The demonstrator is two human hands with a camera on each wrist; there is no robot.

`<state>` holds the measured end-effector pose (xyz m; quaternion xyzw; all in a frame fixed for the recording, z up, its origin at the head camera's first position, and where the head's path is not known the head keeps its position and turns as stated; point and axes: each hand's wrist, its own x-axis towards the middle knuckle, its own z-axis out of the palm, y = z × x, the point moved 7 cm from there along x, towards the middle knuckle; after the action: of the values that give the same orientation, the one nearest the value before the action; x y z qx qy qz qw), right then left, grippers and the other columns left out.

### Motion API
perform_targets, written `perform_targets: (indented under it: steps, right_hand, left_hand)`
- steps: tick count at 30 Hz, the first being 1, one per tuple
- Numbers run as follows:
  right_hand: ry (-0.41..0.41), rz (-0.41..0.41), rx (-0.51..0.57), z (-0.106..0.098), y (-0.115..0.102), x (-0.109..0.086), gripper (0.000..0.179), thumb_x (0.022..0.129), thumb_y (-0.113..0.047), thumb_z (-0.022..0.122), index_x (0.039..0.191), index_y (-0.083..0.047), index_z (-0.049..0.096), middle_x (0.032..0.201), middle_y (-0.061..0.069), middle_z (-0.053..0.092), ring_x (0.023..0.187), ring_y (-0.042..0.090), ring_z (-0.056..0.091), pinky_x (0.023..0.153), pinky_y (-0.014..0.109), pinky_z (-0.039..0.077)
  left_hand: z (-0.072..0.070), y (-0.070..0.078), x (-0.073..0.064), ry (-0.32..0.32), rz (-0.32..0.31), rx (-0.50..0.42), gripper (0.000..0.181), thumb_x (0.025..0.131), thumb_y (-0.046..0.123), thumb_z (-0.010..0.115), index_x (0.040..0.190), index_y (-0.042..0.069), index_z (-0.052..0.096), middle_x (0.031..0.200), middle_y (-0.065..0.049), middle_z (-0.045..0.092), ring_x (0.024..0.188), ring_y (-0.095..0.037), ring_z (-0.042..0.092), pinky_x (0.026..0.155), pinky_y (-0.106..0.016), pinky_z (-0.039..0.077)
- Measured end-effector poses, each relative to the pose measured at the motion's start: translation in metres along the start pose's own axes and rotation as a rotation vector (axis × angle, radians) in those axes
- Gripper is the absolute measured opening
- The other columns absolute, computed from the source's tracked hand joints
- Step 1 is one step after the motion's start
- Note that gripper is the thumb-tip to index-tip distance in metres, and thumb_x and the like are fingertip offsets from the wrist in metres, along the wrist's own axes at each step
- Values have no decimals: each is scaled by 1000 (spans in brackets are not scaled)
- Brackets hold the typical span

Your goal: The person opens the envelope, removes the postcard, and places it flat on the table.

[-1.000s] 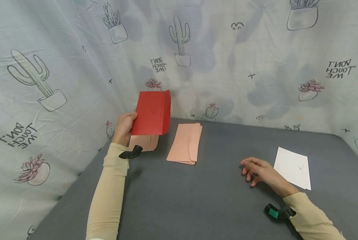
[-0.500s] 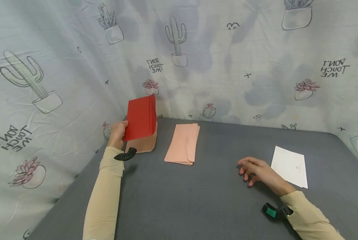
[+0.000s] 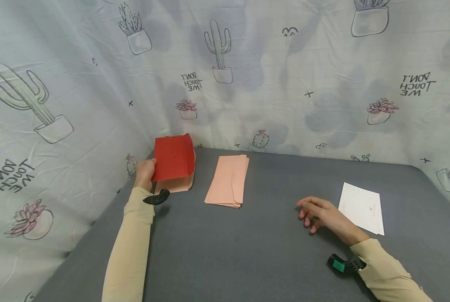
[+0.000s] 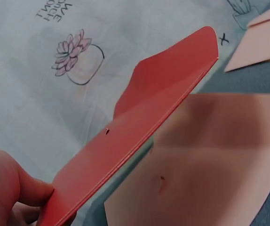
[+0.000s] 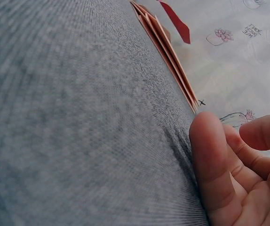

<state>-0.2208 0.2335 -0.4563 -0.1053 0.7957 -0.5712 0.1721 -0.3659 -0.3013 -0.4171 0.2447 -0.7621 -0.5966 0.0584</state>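
My left hand [image 3: 144,173] pinches a red envelope [image 3: 173,157] by its left edge, thumb on top, at the far left of the table. The envelope's flap [image 4: 172,70] stands partly raised along its right side. Tilted, the red envelope is held over a pink envelope [image 4: 205,188] that lies on the table with its flap opened out. My right hand [image 3: 328,216] rests on the table at the right, fingers loosely curled and holding nothing. Beside its wrist lie white cards or paper sheets [image 3: 360,206].
A small stack of pink envelopes [image 3: 227,180] lies at the back, right of the red one. The grey table [image 3: 247,251] ends at a patterned curtain [image 3: 266,63] behind and on the left. Black devices [image 3: 157,197] are strapped to both wrists.
My left hand has moved left and lowered the red envelope toward the pink envelope beneath. The right hand stays at rest, while the whole view shifts slightly.
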Motion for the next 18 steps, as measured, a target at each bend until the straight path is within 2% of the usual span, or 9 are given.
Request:
perform_targets:
  steps: [6, 10, 14, 18]
  right_hand:
    - [6, -1, 7, -1, 1, -2, 48, 109, -37, 45, 134, 4, 50, 106, 16, 59, 80, 17, 63, 66, 37, 60]
    - [6, 1, 16, -1, 2, 0, 48, 108, -38, 46, 133, 3, 51, 105, 16, 60, 79, 17, 63, 65, 38, 60]
    - [3, 3, 23, 0, 1, 2, 48, 108, -39, 47, 133, 2, 52, 104, 16, 60, 77, 16, 63, 64, 38, 60]
    - [10, 10, 26, -2, 2, 1, 48, 108, -39, 47, 133, 2, 52, 104, 16, 60, 77, 16, 63, 64, 38, 60]
  left_hand:
    - [4, -3, 3, 16, 48, -12, 47, 106, 29, 45, 142, 0, 57, 131, -15, 59, 104, -20, 59, 88, -28, 47]
    - [3, -8, 2, 15, 41, -13, 48, 106, 31, 46, 143, 0, 56, 137, -17, 58, 113, -25, 60, 96, -33, 49]
    - [-3, -11, 0, 70, 50, 42, 47, 106, 27, 45, 144, 2, 53, 143, -21, 54, 124, -35, 57, 105, -45, 48]
    - [-4, -8, -1, 117, 67, 111, 52, 102, 23, 45, 150, 3, 43, 146, -25, 50, 126, -39, 55, 103, -50, 50]
